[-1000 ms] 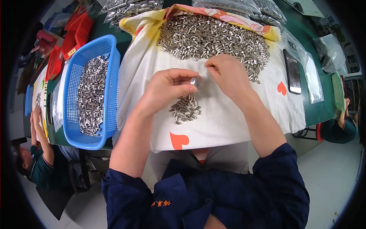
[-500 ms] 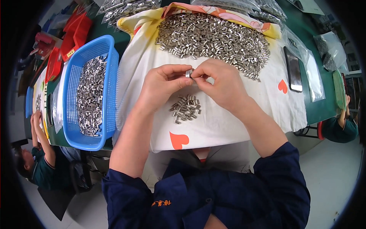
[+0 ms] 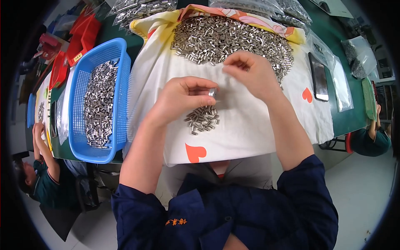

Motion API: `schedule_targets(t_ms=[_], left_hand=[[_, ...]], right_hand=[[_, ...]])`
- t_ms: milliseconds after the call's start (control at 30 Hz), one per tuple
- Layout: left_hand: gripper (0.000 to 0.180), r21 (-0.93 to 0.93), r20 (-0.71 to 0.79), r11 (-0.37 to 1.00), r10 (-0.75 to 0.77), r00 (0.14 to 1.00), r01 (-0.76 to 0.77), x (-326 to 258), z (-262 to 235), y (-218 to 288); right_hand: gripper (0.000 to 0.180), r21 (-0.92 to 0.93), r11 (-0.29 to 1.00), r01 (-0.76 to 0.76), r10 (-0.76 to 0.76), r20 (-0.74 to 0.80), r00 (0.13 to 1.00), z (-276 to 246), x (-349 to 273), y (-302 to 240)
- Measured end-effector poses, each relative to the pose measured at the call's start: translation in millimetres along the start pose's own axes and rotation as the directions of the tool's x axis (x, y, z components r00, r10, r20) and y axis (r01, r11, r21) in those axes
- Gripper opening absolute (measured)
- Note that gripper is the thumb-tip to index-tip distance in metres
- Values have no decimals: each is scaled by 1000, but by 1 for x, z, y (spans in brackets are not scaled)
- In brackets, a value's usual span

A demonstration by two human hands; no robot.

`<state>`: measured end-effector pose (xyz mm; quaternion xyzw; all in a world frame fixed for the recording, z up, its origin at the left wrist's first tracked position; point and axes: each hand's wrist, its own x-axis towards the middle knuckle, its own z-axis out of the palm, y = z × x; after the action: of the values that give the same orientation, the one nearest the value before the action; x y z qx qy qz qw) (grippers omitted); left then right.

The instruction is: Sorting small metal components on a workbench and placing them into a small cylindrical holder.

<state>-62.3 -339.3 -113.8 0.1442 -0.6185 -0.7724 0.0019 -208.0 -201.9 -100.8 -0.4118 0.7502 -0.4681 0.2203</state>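
Note:
My left hand (image 3: 179, 98) pinches a short shiny metal cylinder (image 3: 213, 92) between thumb and fingers, above the white cloth (image 3: 233, 143). Right beneath it lies a small heap of metal cylinders (image 3: 202, 121), partly covered by the fingers. My right hand (image 3: 254, 75) is raised apart from the left, at the near edge of the large pile of metal cylinders (image 3: 233, 35). Its thumb and fingers are drawn together; whether anything small is between them is hidden.
A blue plastic basket (image 3: 121, 100) with many metal pieces stands at left, red bins (image 3: 85, 35) beyond it. To the right lie a phone (image 3: 319, 79) and clear plastic bags (image 3: 341, 83). Filled bags (image 3: 143, 12) sit at the back. Other people (image 3: 46, 175) work at both sides.
My hands have parted. The right has moved away, up and to the right, toward the large pile. My left has lowered slightly toward the small heap, still holding the metal cylinder.

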Motion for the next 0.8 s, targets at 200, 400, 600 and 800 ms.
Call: schedule_targets(t_ms=[200,400,600,800], left_hand=[[29,217,75,976,-30,997,13,-3,2,-2],[28,135,39,990,45,998,-50,2,-3,-5],[33,-80,-113,995,45,993,-54,3,-11,-4],[33,-139,-181,986,69,981,-95,5,-9,-5]], right_hand=[[13,-448,887,108,-178,-118,977,23,16,3],[11,-638,767,59,-152,-91,984,36,28,9],[10,-34,999,31,-34,-109,993,28,5,-6],[9,227,974,17,-33,69,997,18,-3,-13]])
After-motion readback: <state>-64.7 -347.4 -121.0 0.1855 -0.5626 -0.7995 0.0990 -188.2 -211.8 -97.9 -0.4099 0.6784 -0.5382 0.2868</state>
